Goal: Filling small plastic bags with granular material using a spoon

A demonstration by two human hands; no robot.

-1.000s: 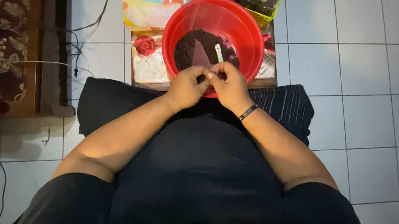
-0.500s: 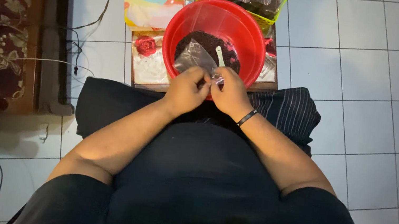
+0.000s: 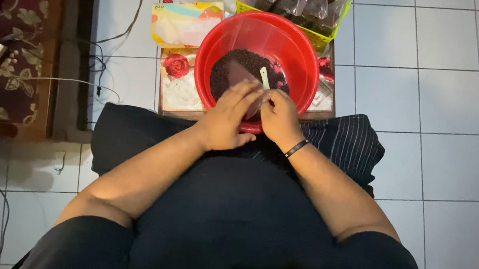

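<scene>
Both our hands meet at the near rim of the red basin (image 3: 217, 54): left hand (image 3: 230, 119) and right hand (image 3: 280, 118), fingers closed on a small clear plastic bag (image 3: 242, 77) of dark grains, held over the dark heap (image 3: 223, 77) with its pale spoon (image 3: 265, 78).

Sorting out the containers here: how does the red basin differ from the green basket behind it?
The red basin is round and solid-walled; the green basket is straight-edged with slotted sides. The red basin holds loose dark grains; the green basket holds filled clear bags. Both hands, left hand and right hand, work at the basin; the basket is untouched.
</scene>
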